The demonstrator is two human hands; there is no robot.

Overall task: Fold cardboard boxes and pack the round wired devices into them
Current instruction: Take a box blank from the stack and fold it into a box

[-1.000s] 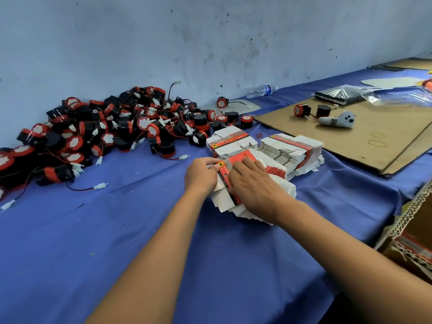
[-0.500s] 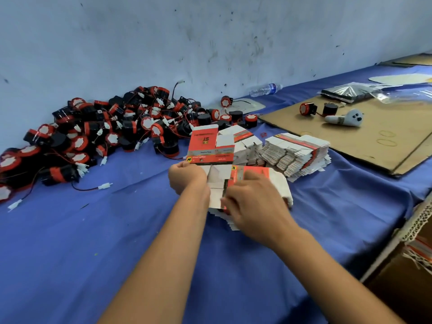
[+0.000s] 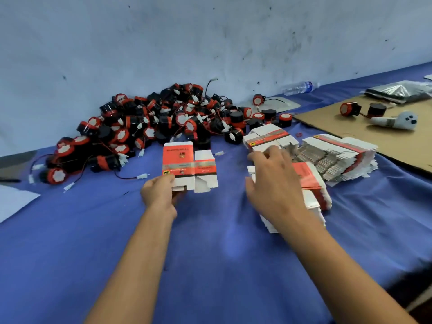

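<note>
While left hand (image 3: 159, 195) pinches flat cardboard box (image 3: 189, 166).

left grip (image 3: 159, 192) pinches flat box (image 3: 189, 166) | right grip (image 3: 272, 181) over stack (image 3: 312, 183)

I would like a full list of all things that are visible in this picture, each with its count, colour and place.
flat box blank: one, red and white, held upright over the cloth at centre.
stacks of flat box blanks: several, red and white, right of centre.
round wired devices: a large pile, black and red, against the wall.
loose devices: two, black and red, on the cardboard sheet.
cardboard sheet: one, brown, far right.
plush toy: one, white, on the cardboard.
water bottle: one, clear, lying by the wall.
foil bags: dark silver, far right; count unclear.
tablecloth: one, blue.
left hand: grips the blank's lower edge.
right hand: fingers spread, over the nearest stack.
</note>
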